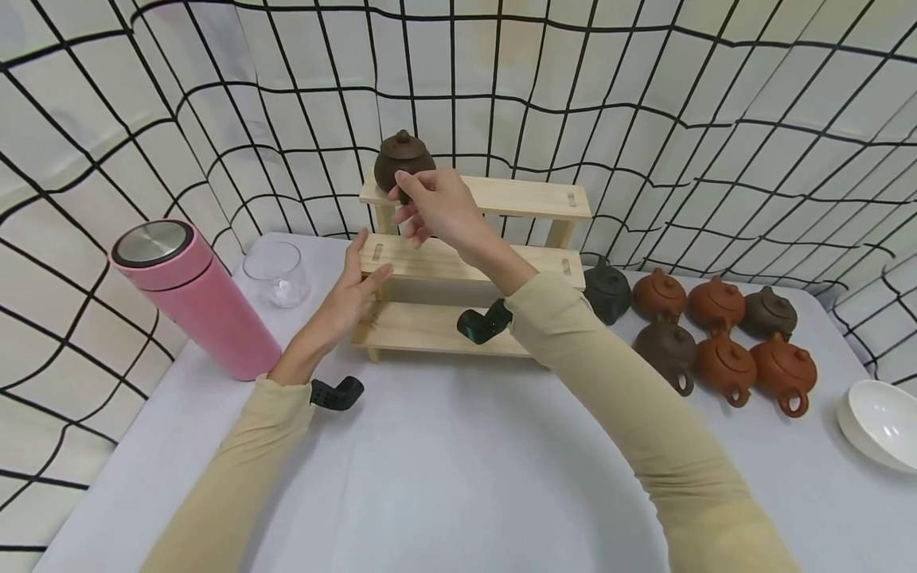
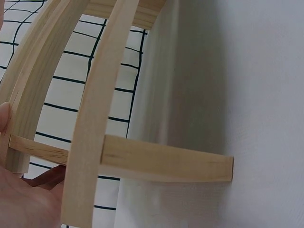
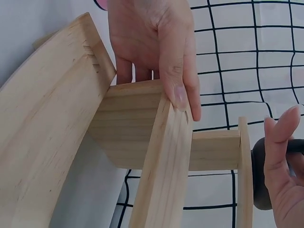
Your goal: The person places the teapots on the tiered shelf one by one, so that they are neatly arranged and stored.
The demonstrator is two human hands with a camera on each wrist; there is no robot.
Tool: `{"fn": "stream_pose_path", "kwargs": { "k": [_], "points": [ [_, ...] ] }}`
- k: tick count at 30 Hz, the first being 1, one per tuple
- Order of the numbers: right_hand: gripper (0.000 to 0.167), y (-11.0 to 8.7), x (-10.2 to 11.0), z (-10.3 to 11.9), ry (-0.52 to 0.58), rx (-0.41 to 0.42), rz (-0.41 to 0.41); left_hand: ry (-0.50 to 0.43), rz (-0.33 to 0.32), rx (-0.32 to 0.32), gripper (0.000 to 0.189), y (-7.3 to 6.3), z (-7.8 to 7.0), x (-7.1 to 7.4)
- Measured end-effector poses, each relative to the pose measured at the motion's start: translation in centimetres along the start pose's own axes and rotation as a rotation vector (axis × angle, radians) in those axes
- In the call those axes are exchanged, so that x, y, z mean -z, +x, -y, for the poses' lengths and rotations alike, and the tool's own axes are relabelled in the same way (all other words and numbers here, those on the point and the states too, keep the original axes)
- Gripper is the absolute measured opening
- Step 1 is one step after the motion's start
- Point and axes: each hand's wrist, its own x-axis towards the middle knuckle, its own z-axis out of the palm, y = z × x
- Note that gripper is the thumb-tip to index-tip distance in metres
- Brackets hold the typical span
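A three-tier wooden display stand (image 1: 430, 326) stands on the white-covered table. My left hand (image 1: 342, 296) grips the left end of its middle board, thumb on top and fingers around the side. In the right wrist view, the left hand (image 3: 154, 42) holds that same board end. On the left end of the top board sits a dark brown lidded teapot (image 1: 403, 155). My right hand (image 1: 440, 205) pinches the teapot's handle side, thumb and fingers partly covering it. The right wrist view catches the teapot (image 3: 260, 175) at its right edge, beside the fingers.
Several brown, orange-red and black teapots (image 1: 716, 302) cluster right of the stand. A white bowl (image 1: 884, 426) lies at the right edge. On the left are a pink thermos (image 1: 200, 302) and a clear glass cup (image 1: 278, 274). Black grid netting (image 1: 494, 95) rises behind.
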Motion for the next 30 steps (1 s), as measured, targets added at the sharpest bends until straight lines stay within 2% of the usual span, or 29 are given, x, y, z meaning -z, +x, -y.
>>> {"fn": "stream_pose_path", "kwargs": {
  "k": [7,13,18,25,30],
  "points": [
    [0.038,-0.3,-0.2,-0.4,0.024,0.005,0.006,-0.008,-0.002,-0.002,0.081,-0.2,-0.3,0.0],
    [0.038,-2.1,0.6,-0.7,0.039,-0.041,0.000,-0.011,0.000,-0.004,0.081,-0.2,-0.2,0.0],
    [0.039,-5.2,2.6,-0.9,-0.011,-0.044,0.003,0.003,0.001,-0.006,0.080,-0.1,-0.2,0.0],
    [0.031,-10.7,5.9,-1.1,-0.123,-0.064,-0.030,0.020,-0.006,0.001,0.079,-0.2,-0.2,0.0],
    [0.030,-14.7,8.6,-2.3,-0.236,-0.067,-0.027,0.019,-0.005,-0.008,0.079,-0.2,-0.3,-0.2]
  ]
}}
